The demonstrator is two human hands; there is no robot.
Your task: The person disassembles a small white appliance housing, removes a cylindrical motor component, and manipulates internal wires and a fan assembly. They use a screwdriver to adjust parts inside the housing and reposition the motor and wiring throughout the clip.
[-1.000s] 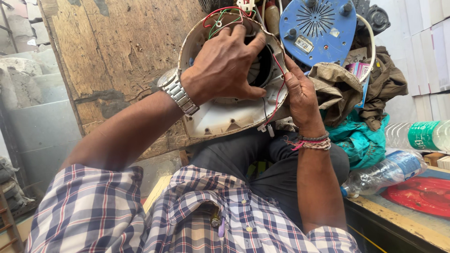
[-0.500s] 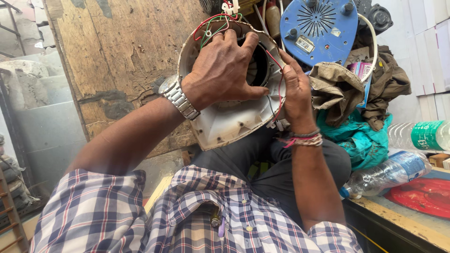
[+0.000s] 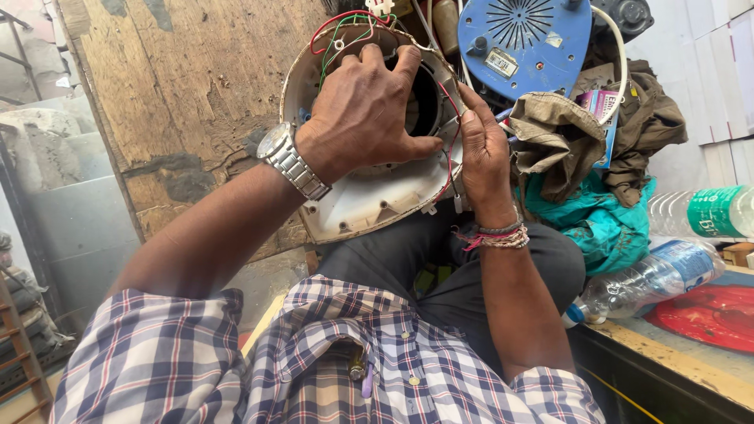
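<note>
A round white plastic appliance housing (image 3: 369, 200) with red and green wires (image 3: 342, 27) at its top rests over my knee. My left hand (image 3: 365, 110), with a metal wristwatch, lies spread over its centre, fingers curled into the dark middle opening. My right hand (image 3: 483, 153), with thread bracelets at the wrist, grips the housing's right rim beside a red wire. The inside of the housing is mostly hidden by my left hand.
A blue round appliance part (image 3: 522, 39) with a vent sits behind. Brown and teal cloths (image 3: 585, 169) are heaped at right. Clear plastic bottles (image 3: 656, 275) lie by a red tray (image 3: 707, 314). A worn wooden board (image 3: 181, 110) stands at left.
The housing has been lifted and turned slightly, its rim now higher in view. My right hand has slid up along the right rim; my left hand stays on the centre.
</note>
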